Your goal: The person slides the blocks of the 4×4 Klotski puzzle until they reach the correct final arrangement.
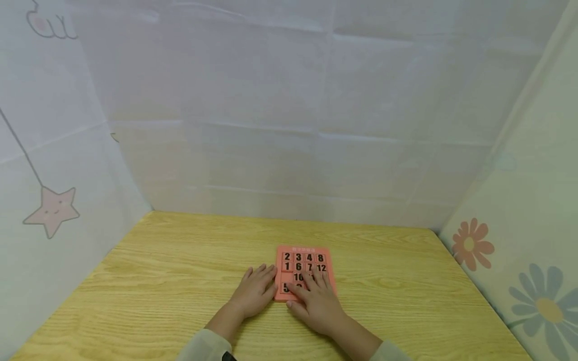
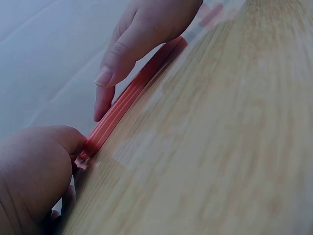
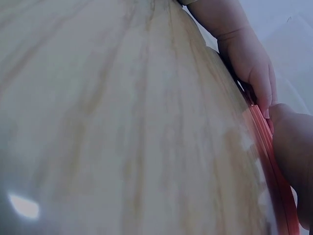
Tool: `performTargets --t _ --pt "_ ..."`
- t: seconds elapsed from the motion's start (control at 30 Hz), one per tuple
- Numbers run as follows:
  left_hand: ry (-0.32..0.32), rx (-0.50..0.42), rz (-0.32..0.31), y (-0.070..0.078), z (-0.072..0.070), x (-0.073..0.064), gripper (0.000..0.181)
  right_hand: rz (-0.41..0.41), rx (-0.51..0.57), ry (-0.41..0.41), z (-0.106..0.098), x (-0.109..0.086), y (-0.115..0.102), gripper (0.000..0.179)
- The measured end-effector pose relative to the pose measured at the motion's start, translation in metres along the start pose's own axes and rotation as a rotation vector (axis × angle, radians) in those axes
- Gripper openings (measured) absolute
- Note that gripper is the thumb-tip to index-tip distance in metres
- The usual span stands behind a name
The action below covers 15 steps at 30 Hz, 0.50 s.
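A pink number sliding puzzle lies flat on the table, its tiles printed with black numerals. The top row reads 2, 3, 4, 8, and a blank slot shows at the left of the third row. My left hand rests along the puzzle's left edge with extended fingers; in the left wrist view its thumb touches the near corner. Over the lower right tiles spreads my right hand, index fingertip at the 5 tile. Its palm and fingers hide several lower tiles.
The wood-grain table extends around the puzzle on all sides. A pale cloth wall stands behind it, with a star print on the left side and flower prints on the right.
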State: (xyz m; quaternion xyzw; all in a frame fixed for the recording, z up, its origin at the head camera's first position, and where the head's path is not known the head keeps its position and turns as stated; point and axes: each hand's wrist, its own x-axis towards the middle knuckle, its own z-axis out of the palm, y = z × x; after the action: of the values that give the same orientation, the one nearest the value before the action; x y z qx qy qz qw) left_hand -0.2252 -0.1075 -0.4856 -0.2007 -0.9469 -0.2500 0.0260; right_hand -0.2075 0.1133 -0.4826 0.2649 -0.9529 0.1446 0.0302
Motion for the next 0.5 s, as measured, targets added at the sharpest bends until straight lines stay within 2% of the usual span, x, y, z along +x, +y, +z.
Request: performTargets --t 0.5 --pt "-0.002 -0.015 -0.005 0.0005 0.0005 0.0000 0.050 -0.007 0.014 0.012 -0.0012 0.0010 -0.0007 0.054"
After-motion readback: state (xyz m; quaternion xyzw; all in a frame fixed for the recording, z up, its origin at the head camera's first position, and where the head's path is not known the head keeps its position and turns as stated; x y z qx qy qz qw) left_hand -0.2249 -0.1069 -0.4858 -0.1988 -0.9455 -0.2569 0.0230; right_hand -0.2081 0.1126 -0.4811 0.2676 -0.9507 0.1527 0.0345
